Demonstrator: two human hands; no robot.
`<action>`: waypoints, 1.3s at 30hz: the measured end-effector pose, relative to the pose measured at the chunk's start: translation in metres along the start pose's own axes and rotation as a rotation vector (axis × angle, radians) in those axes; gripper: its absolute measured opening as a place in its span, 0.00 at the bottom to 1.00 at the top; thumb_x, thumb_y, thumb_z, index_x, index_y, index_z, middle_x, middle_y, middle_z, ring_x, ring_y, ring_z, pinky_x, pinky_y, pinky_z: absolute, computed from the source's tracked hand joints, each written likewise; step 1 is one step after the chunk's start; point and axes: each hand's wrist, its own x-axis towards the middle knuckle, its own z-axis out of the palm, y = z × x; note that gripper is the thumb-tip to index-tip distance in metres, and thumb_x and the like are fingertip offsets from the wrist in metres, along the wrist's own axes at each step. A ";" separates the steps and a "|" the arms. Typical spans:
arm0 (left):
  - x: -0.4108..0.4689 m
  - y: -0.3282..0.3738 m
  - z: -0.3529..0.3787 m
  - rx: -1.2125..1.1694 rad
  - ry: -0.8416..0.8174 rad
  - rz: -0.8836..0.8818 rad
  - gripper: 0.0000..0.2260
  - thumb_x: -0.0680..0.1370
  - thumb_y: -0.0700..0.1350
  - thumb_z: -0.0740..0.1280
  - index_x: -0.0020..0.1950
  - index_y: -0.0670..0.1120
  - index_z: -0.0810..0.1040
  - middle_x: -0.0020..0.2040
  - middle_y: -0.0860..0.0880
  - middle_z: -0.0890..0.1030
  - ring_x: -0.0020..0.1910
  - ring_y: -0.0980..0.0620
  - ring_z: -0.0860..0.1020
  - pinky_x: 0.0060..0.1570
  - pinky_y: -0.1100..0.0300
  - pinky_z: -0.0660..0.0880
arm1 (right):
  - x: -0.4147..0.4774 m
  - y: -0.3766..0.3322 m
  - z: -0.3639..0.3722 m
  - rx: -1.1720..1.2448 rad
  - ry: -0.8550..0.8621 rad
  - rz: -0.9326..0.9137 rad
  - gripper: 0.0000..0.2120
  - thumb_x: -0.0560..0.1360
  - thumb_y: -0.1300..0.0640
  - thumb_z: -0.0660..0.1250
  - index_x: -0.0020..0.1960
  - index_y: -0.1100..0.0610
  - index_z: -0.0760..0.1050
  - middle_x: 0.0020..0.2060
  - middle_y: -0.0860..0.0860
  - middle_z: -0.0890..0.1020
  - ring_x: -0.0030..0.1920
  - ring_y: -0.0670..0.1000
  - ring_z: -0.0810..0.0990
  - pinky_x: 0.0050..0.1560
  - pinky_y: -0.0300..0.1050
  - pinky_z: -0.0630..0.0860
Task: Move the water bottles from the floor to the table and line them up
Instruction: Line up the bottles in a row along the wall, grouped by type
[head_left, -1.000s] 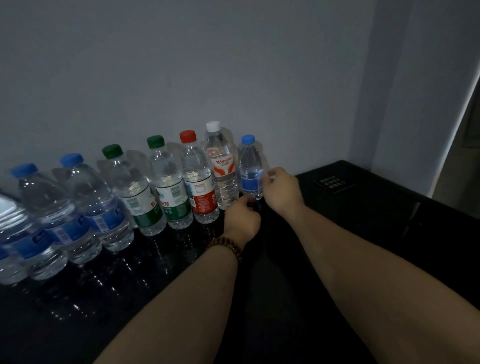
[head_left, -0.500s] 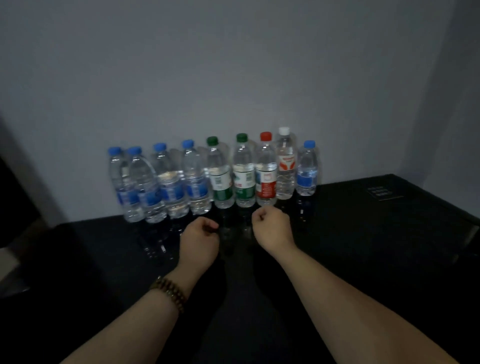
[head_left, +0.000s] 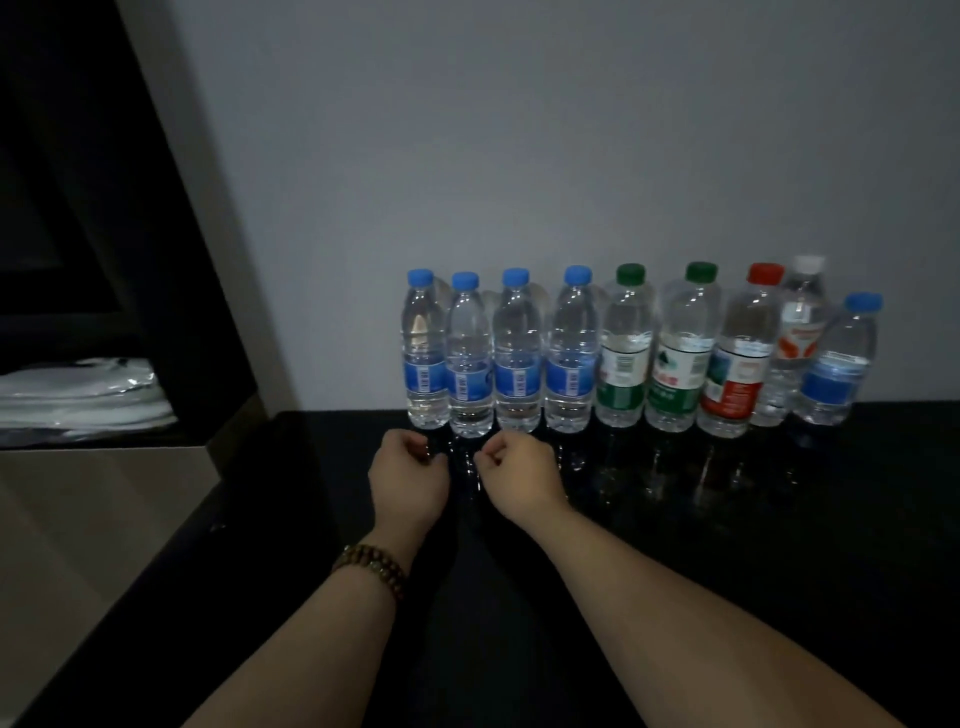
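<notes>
Several water bottles stand upright in a row along the wall on the black table (head_left: 675, 545). From the left come several blue-capped bottles (head_left: 470, 358), two green-capped bottles (head_left: 623, 353), a red-capped bottle (head_left: 737, 358), a white-capped bottle (head_left: 795, 343) and a small blue-capped bottle (head_left: 836, 369). My left hand (head_left: 408, 478) and my right hand (head_left: 519, 478) hover just in front of the left end of the row. Both have fingers curled and hold nothing. A bead bracelet sits on my left wrist.
A dark cabinet (head_left: 104, 260) stands at the left, with folded white cloth (head_left: 78, 397) on its shelf. The table's left edge runs diagonally down to the lower left, with pale floor (head_left: 78, 545) beyond it.
Both hands let go of the small blue-capped bottle at the right end and drew back. They and the view shifted left, to the front of the blue-capped bottles.
</notes>
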 end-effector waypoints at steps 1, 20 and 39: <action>0.008 0.000 0.003 -0.015 0.001 0.007 0.13 0.73 0.42 0.76 0.50 0.52 0.74 0.45 0.55 0.79 0.43 0.59 0.78 0.41 0.66 0.72 | 0.009 -0.002 0.004 0.001 0.015 0.007 0.06 0.76 0.52 0.72 0.42 0.52 0.78 0.39 0.49 0.83 0.41 0.49 0.82 0.43 0.42 0.78; 0.070 -0.006 0.027 -0.166 0.188 0.028 0.14 0.74 0.44 0.75 0.50 0.55 0.72 0.48 0.53 0.78 0.42 0.60 0.78 0.35 0.72 0.67 | 0.062 -0.002 0.036 -0.440 0.139 0.036 0.27 0.74 0.28 0.62 0.41 0.52 0.79 0.39 0.49 0.82 0.41 0.53 0.82 0.37 0.44 0.71; 0.071 0.000 0.031 -0.269 0.157 -0.012 0.12 0.76 0.44 0.74 0.56 0.51 0.74 0.48 0.56 0.78 0.41 0.64 0.75 0.30 0.73 0.68 | 0.058 -0.008 0.040 -0.279 0.008 -0.222 0.12 0.79 0.49 0.61 0.56 0.46 0.81 0.47 0.46 0.85 0.49 0.53 0.82 0.45 0.45 0.77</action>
